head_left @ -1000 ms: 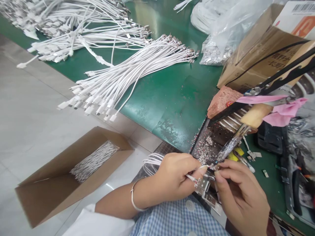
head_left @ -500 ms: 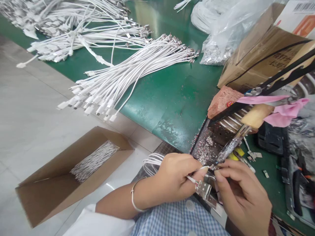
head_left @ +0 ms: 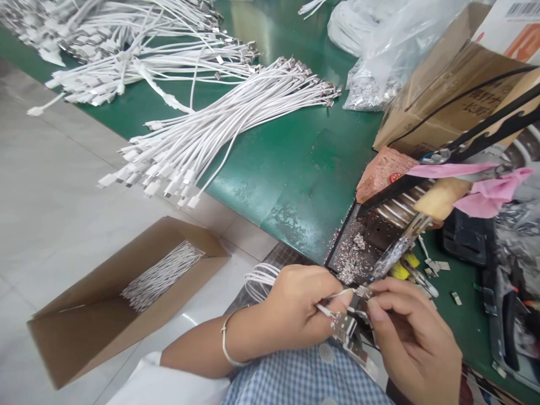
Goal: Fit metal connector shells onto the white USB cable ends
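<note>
Far left, on the floor: an open cardboard box [head_left: 113, 275] with a batch of white cables [head_left: 162, 275] lying inside. Above it, heaped cables [head_left: 90, 45] ran along the green table [head_left: 291, 174], and a looser fan, the front bundle [head_left: 236, 124], lay slantwise, white plugs toward the lower left and metal ends toward the upper right.

Next, a cable coil [head_left: 258, 278] showed just left of the left hand [head_left: 301, 306]. That hand was closed in a fist-like grip on white cable, with a metal USB-type connector [head_left: 346, 325] hanging out below the thumb, apparently on a second strand. The worked cable end [head_left: 341, 293] stuck out at the thumb tip, long axis roughly left to right, aimed at the other hand.

Between the two hands, a small metal piece [head_left: 363, 291] sat at the cable end; it was nearer the right hand [head_left: 417, 334], which pinched it between thumb and forefinger. Hands close together, fingertips not touching each other.

The soldering iron [head_left: 396, 247] slanted from upper right down to lower left, its tip end just above the metal piece; too small to tell whether they touched. The debris tray [head_left: 348, 250] lay behind the fingertips, the yellow sponge [head_left: 400, 271] beside the iron, the brick [head_left: 383, 171] farther back.
</note>
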`<state>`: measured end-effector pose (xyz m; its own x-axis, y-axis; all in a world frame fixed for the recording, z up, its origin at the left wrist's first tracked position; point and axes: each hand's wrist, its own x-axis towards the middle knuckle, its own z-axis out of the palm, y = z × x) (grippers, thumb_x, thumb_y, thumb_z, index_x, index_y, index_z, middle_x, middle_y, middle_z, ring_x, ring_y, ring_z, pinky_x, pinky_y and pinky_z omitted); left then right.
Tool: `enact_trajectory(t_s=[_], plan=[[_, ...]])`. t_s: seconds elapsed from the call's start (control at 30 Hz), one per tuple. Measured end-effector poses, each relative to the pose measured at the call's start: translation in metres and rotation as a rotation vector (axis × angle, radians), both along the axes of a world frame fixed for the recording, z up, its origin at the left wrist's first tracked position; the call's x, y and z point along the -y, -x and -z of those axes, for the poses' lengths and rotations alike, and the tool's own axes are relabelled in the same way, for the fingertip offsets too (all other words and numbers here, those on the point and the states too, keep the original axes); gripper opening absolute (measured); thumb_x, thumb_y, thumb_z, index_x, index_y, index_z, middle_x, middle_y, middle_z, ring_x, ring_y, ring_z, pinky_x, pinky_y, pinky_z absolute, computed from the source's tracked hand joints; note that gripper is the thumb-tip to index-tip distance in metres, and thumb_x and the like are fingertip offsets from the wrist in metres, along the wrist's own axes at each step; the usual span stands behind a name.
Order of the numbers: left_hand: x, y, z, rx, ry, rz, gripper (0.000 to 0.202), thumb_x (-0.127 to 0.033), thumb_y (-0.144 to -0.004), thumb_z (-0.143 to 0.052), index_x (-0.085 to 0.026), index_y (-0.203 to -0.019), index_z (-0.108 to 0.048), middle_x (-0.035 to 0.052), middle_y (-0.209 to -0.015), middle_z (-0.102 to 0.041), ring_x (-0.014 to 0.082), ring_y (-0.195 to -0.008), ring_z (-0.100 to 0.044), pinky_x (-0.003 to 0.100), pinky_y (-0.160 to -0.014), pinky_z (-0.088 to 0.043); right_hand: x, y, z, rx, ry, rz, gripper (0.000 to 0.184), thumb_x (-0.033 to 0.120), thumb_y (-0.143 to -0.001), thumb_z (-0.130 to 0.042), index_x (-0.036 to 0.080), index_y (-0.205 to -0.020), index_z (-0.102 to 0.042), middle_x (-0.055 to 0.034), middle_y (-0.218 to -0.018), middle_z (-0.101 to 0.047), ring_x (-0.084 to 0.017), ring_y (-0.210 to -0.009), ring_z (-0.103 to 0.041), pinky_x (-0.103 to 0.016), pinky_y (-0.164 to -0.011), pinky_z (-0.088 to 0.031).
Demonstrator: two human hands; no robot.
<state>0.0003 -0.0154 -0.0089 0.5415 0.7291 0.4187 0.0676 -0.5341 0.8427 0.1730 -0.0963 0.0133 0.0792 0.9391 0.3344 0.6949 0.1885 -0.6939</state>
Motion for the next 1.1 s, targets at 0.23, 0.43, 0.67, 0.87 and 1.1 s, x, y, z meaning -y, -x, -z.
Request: enact_trajectory(t_s=[0.23, 0.43, 0.67, 0.87, 1.1], plan=[[0.002, 0.004, -0.001, -0.026, 0.055, 0.045, 0.028, -0.021, -0.095, -0.05, -0.017, -0.068, -0.057, -0.0022, -0.054, -0.053, 0.0085, -0.047, -0.041, 0.021, -0.046, -0.031, 0.006, 0.0, -0.001, -0.084, 0.016, 0.004, 0.011, 0.012, -0.091, -0.059, 0.022, -0.09, -0.062, -0.0017, -0.101, -0.066, -0.011, -0.093, -0.065, -0.021, -0.082, -0.054], [0.002, 0.005, -0.004, -0.016, 0.137, 0.09, 0.027, -0.019, -0.094, -0.05, -0.016, -0.068, -0.059, -0.0025, -0.054, -0.052, 0.0078, -0.046, -0.04, 0.019, -0.045, -0.031, 0.013, 0.0, -0.002, -0.176, 0.039, 0.05, 0.012, 0.012, -0.091, -0.058, 0.023, -0.087, -0.062, -0.0021, -0.099, -0.069, -0.013, -0.091, -0.067, -0.022, -0.077, -0.056], [0.001, 0.006, -0.004, -0.07, 0.184, 0.122, 0.035, -0.021, -0.096, -0.049, -0.018, -0.061, -0.051, -0.004, -0.053, -0.046, 0.0075, -0.047, -0.039, 0.02, -0.046, -0.031, 0.024, -0.002, 0.0, -0.211, -0.007, 0.049, 0.013, 0.009, -0.088, -0.06, 0.021, -0.086, -0.064, -0.0035, -0.093, -0.071, -0.014, -0.086, -0.07, -0.021, -0.069, -0.058], [0.001, 0.004, 0.0, -0.145, 0.21, 0.163, 0.045, -0.026, -0.098, -0.045, -0.021, -0.056, -0.032, -0.0066, -0.05, -0.032, 0.0086, -0.045, -0.028, 0.024, -0.045, -0.025, 0.033, -0.004, 0.002, -0.222, -0.064, 0.005, 0.02, 0.003, -0.084, -0.061, 0.021, -0.091, -0.066, -0.002, -0.085, -0.074, -0.017, -0.077, -0.072, -0.026, -0.064, -0.062], [0.001, 0.004, 0.002, -0.147, 0.197, 0.179, 0.043, -0.026, -0.097, -0.046, -0.022, -0.057, -0.032, -0.0065, -0.05, -0.033, 0.009, -0.044, -0.03, 0.023, -0.044, -0.025, 0.026, -0.008, 0.001, -0.238, -0.025, -0.068, 0.016, 0.007, -0.084, -0.062, 0.021, -0.091, -0.065, -0.0029, -0.089, -0.073, -0.016, -0.078, -0.073, -0.023, -0.066, -0.061]])
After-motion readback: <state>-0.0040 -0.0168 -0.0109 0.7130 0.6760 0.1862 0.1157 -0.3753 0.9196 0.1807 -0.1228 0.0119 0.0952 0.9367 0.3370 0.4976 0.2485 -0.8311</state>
